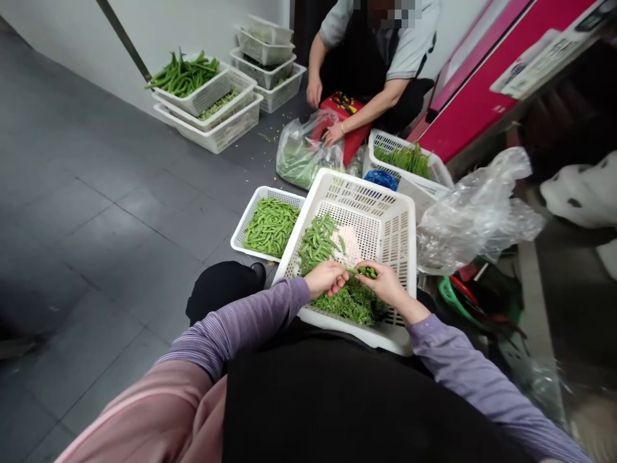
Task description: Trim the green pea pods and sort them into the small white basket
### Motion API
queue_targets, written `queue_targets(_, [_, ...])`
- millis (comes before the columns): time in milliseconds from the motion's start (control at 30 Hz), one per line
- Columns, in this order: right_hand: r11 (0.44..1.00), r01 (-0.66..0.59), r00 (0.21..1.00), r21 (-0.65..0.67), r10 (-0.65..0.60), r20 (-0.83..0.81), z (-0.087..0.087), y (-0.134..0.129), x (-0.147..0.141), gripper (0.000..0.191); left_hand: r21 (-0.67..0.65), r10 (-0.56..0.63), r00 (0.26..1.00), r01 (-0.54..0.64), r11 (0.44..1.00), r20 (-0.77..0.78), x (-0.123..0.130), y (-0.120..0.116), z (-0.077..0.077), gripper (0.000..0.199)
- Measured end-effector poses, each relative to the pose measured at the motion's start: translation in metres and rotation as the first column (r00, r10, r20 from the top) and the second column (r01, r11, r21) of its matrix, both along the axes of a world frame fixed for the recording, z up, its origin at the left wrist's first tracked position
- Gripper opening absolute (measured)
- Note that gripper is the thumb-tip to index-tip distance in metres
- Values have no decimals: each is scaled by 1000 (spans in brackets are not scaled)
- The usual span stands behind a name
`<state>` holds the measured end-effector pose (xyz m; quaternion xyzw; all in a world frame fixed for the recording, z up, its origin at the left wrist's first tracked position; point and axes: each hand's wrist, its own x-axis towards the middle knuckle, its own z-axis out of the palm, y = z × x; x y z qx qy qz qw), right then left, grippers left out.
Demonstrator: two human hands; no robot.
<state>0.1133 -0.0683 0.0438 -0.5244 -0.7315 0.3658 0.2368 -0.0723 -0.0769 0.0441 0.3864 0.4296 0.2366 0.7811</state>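
Pods between both hands, over the large basket

We hold a small bunch of green pods (368, 272) in the right hand (383, 283), its fingers curled round them. The left hand (328, 279) meets it at the bunch's left end, thumb and forefinger narrowed at a pod tip; we cannot tell how firmly they grip.

Location: above the large basket (403, 225), near our lap. Inside it, loose pods (319, 236) lie on the left and stringy green scraps (351, 305) on the near side, under our hands. The small tray (235, 239), full of pods, sits just beside it on the left.

Surroundings: beyond the basket we note a clear bag (297, 154) of greens, a blue item (380, 178) and a side basket (376, 140) of long greens. Crumpled plastic (470, 212) crowds the basket's right side, with a green-rimmed tub (449, 297) below. A co-worker (405, 61) crouches opposite, one hand on the bag, a red object (354, 138) between the knees. Two stacks of white baskets (231, 132) stand at the wall.

Pose: both forearms reach forward and inward from the frame's lower corners; wrists are apart, fingertips close together.

Labels: a pale label (533, 64) on the pink panel (496, 106) carries dark print, illegible to us.
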Motion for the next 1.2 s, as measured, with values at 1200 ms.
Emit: queue_targets(1200, [978,-116,991,-176,103,-83,34,-22,-23,13,704,104,850,351,618,-516,-11,-16,18,35])
